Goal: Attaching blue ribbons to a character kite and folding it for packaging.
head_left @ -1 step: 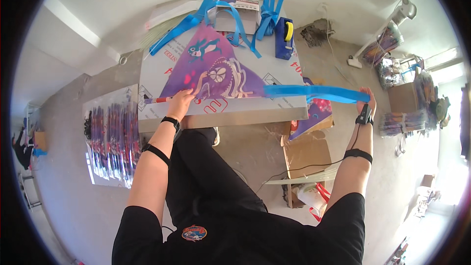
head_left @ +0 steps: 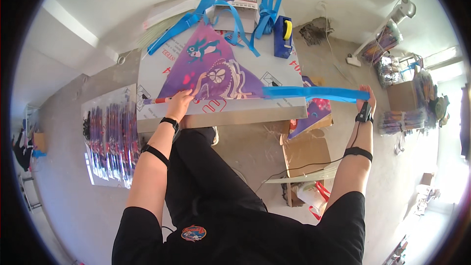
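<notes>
A purple printed kite (head_left: 198, 66), triangular, with a teal animal figure and white curling shapes, lies on the board-topped table. At its near left edge my left hand (head_left: 181, 104) grips the cloth, the fingers close together. A flat bright blue ribbon tail (head_left: 314, 92) runs from the kite's right corner out past the table's edge. Its far end is in my right hand (head_left: 366, 99), fingers closed round it, and the ribbon is stretched nearly straight. Both forearms wear black straps.
Blue ribbons (head_left: 267, 17) and a blue tape dispenser (head_left: 283, 39) with yellow tape lie at the table's back. Wrapped kites (head_left: 113, 137) fill a board on the left. A cardboard box (head_left: 309, 154) and another purple printed piece (head_left: 321, 110) are below right.
</notes>
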### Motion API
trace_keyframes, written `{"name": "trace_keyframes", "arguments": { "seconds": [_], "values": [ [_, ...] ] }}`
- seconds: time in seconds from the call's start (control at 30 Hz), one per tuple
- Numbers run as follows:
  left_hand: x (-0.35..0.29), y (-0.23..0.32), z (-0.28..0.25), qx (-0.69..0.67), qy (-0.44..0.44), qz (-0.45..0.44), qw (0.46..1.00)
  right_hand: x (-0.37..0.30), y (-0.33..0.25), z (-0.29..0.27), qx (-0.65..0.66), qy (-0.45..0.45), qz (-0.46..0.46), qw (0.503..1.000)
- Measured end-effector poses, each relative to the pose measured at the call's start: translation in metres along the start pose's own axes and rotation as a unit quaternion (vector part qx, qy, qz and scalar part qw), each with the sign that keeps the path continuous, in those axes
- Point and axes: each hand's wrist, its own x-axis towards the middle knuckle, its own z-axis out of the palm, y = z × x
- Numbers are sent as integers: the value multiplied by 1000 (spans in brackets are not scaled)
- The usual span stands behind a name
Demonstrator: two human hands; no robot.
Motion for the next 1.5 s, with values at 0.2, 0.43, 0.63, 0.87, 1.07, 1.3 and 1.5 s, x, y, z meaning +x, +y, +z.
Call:
{"name": "trace_keyframes", "arguments": {
  "seconds": [0.2,0.43,0.63,0.87,1.07,1.3,1.5],
  "values": [
    [-8,15,10,-34,-83,-42,995,-14,-4,66,-55,-43,-28,997],
    [3,38,-8,-82,-184,-110,973,-131,54,186,-102,-254,-63,960],
    [-4,14,9,-72,-150,-112,980,-238,182,262,-287,-272,-140,908],
    [5,22,12,-301,-95,-221,923,-324,341,293,-391,-350,-153,838],
    [6,19,-2,-492,-47,-252,832,-372,396,298,-403,-339,-72,847],
    [7,28,-2,-515,-15,-262,816,-369,414,295,-392,-331,52,857],
    [4,32,18,-505,100,-223,828,-369,419,292,-333,-327,53,883]
  ]
}}
